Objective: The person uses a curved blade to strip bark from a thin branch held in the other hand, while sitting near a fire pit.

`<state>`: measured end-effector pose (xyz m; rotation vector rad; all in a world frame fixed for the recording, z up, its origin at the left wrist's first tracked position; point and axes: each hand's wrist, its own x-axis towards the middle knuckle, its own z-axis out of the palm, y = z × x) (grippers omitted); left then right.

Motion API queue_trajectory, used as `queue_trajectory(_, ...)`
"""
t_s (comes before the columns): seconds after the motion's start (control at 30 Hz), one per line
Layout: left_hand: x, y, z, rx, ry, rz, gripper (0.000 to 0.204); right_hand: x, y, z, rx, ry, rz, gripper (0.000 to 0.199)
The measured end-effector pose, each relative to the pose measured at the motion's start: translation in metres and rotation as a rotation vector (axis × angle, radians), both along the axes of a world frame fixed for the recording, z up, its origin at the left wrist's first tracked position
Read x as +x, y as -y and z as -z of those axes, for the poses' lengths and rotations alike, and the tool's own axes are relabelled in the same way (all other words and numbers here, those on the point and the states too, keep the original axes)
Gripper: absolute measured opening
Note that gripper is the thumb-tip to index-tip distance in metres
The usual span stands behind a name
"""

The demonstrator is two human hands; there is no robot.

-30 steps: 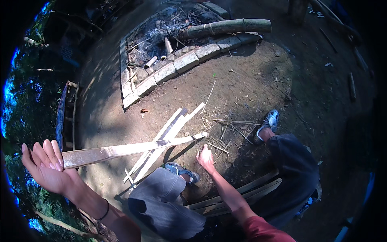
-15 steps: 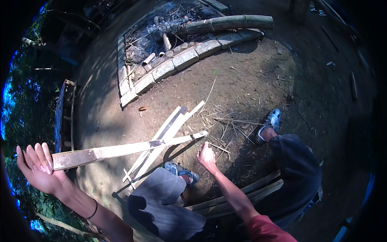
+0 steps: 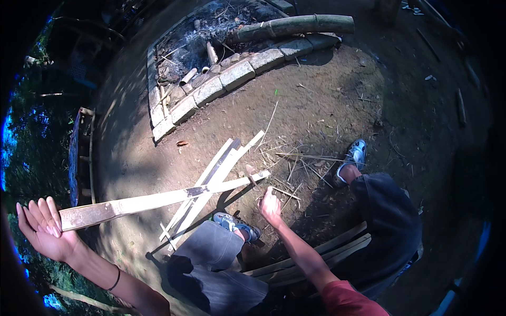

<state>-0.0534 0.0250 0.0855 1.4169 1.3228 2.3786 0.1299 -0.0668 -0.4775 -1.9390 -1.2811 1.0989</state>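
My left hand (image 3: 48,229) grips the near end of a long, pale split bamboo strip (image 3: 153,200), fingers over its top edge. The strip reaches across to the right, with a dark patch partway along. Near its far end a narrow brownish blade (image 3: 251,172) crosses it, apparently a knife's. My right hand (image 3: 271,206) is closed just below that end, seemingly around the knife's handle, which the fingers hide. Beneath the held strip, more split bamboo strips (image 3: 227,164) lie crossed on the ground, beside my left shoe (image 3: 230,221).
A stone-edged fire pit (image 3: 237,75) with ash lies ahead, a thick bamboo pole (image 3: 295,27) across it. Thin sticks and shavings (image 3: 305,163) litter the dirt by my right shoe (image 3: 356,152). Further bamboo lengths (image 3: 337,247) lie between my legs. A low wooden frame (image 3: 84,158) stands left.
My left hand has shifted slightly left and lower with its end of the strip. The blade shows more plainly over the strip's far end. My right hand has hardly moved.
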Motion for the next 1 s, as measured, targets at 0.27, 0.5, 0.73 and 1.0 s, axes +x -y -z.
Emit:
queue_trajectory(0.27,-0.072,-0.001,-0.025,-0.263,-0.220,0.797,0.032,-0.029,0.013,-0.047,-0.007,-0.145,0.047,0.030)
queue_trajectory(0.5,-0.048,-0.012,-0.018,-0.162,-0.204,0.602,0.035,0.010,0.012,0.012,-0.033,-0.038,0.050,0.033)
queue_trajectory(0.73,-0.045,-0.011,-0.017,-0.118,-0.151,0.163,0.035,-0.036,0.022,-0.046,-0.022,-0.253,0.122,0.030)
queue_trajectory(1.0,-0.011,-0.007,-0.006,-0.068,-0.159,0.125,0.036,0.026,0.009,0.016,-0.074,-0.098,0.026,0.031)
